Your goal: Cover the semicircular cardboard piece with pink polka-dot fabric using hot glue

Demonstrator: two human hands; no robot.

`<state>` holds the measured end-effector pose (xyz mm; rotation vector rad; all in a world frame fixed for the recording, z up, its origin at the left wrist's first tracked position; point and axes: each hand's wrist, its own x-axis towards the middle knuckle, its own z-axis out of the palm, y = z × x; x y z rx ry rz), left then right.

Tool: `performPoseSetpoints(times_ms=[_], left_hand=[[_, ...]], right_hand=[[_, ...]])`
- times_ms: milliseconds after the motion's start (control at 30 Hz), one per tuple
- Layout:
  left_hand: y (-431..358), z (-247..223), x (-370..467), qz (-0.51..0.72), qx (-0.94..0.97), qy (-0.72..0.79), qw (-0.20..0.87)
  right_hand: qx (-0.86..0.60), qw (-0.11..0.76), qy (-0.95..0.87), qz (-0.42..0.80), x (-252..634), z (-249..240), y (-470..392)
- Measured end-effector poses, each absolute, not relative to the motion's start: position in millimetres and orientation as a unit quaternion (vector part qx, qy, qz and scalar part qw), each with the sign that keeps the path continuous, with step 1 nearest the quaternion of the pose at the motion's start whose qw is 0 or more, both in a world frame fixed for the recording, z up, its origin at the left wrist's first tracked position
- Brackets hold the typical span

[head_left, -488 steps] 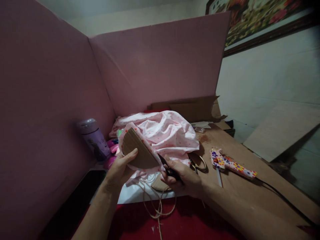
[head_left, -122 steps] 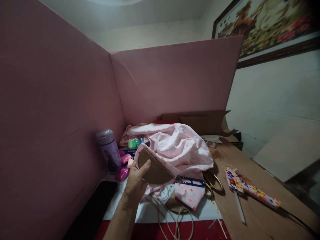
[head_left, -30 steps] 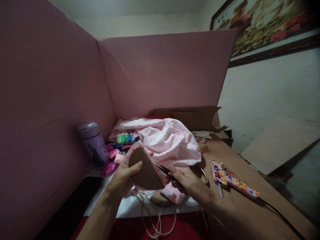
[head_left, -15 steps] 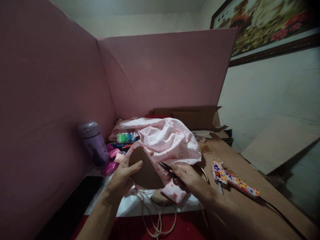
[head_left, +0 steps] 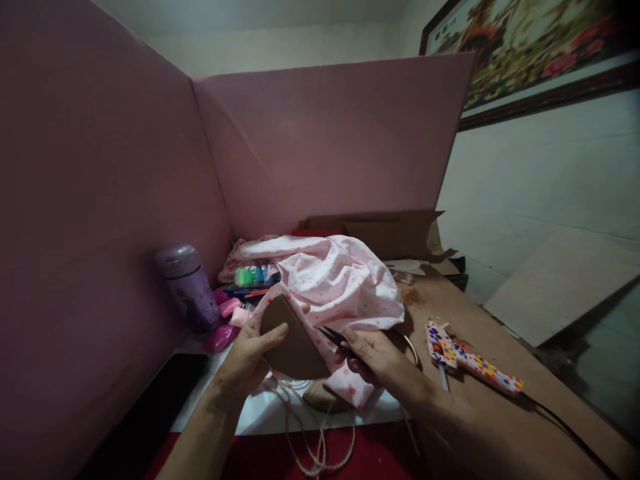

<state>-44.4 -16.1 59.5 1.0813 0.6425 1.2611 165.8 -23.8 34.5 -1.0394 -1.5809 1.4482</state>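
My left hand [head_left: 255, 350] grips a curved-edged piece of brown cardboard [head_left: 295, 340], thumb on its face, together with the pink spotted fabric [head_left: 345, 280] behind it. The cloth spreads in a loose heap beyond my hands. In my right hand [head_left: 367, 353] are scissors with dark pointed blades [head_left: 331, 335], aimed left at the cloth beside the cardboard's right edge. The blades look nearly closed; their handles are mostly hidden by my fingers. Below lie a fabric-covered piece [head_left: 353, 387] and loops of thin twine [head_left: 320, 447].
A purple bottle [head_left: 190, 290] stands at left near pink packets [head_left: 220, 338] and a dark flat object [head_left: 155, 400]. To the right, a flower-patterned glue gun [head_left: 470, 360] with a black cord lies on the brown board [head_left: 500, 427]. Pink panels [head_left: 330, 140] enclose the back and left.
Both hands, the cardboard and the scissors hold almost the same positions. The whole view has shifted very slightly.
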Motion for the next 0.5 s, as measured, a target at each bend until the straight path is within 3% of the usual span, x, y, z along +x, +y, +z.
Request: performPoseSetpoints(times_ms=[500], left_hand=[[-16.0, 59.6, -42.0, 0.552, 0.462, 0.287, 0.632]], right_hand=[[-0.398, 0.367, -0.632, 0.555, 166.8, 36.5, -24.0]])
